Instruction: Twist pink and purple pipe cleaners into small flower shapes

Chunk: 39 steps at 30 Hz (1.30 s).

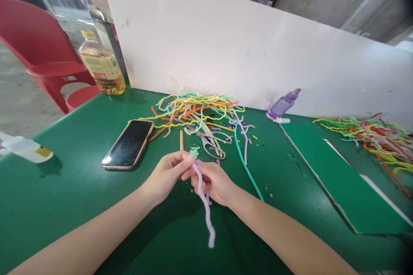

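Note:
A lilac pipe cleaner hangs down toward me from my fingertips, its lower end loose. My left hand pinches its upper end between thumb and fingers. My right hand is closed beside it, touching the left fingertips, and a short lilac length shows below its fingers. A small mint-green fuzzy piece sticks up just beyond the fingertips; which hand has it, I cannot tell. Behind my left hand a thin wooden stick points away, its lower end hidden. Scissors with pale handles lie just beyond.
A heap of colourful pipe cleaners lies before the white partition, another heap far right. Around are a phone, a white bottle, an oil bottle, a purple glue bottle, a green board and a teal strand.

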Tool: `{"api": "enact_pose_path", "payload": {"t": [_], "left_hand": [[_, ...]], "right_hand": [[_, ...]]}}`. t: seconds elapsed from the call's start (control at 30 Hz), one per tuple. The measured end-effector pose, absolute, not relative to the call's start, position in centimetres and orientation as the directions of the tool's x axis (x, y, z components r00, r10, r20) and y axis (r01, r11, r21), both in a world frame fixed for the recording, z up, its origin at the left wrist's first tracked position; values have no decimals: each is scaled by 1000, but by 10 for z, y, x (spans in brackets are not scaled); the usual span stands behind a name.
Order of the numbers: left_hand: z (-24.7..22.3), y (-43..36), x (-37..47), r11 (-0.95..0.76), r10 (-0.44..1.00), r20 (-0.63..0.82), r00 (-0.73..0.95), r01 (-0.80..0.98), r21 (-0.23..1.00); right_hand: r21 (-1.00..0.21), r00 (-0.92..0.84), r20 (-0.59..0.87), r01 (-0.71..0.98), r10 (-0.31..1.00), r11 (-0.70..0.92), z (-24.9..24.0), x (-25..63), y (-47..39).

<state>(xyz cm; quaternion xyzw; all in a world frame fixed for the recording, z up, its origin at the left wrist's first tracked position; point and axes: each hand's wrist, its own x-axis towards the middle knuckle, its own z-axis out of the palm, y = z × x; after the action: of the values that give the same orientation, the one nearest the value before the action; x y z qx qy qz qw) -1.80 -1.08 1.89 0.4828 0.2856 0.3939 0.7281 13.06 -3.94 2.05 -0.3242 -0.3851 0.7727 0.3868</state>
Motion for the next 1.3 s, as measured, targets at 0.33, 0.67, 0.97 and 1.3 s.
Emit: {"api": "enact_pose_path", "payload": {"t": [0.33, 0.67, 0.97, 1.3], "left_hand": [[22, -9, -18, 29, 906, 17, 423, -102, 994], [23, -9, -20, -188, 919, 100, 382, 200, 962], [20, -11, -19, -309, 908, 188, 375, 295, 904], [20, -7, -19, -265, 906, 154, 394, 246, 932]], "right_hand": [[-827, -448, -210, -392, 869, -403, 17, 133, -37], [-993, -349, -121, 33, 929, -117, 19, 137, -38], [-731, -292, 209, 587, 934, 347, 25, 135, -46], [-611, -314, 256, 680, 914, 405, 16, 134, -47]]}}
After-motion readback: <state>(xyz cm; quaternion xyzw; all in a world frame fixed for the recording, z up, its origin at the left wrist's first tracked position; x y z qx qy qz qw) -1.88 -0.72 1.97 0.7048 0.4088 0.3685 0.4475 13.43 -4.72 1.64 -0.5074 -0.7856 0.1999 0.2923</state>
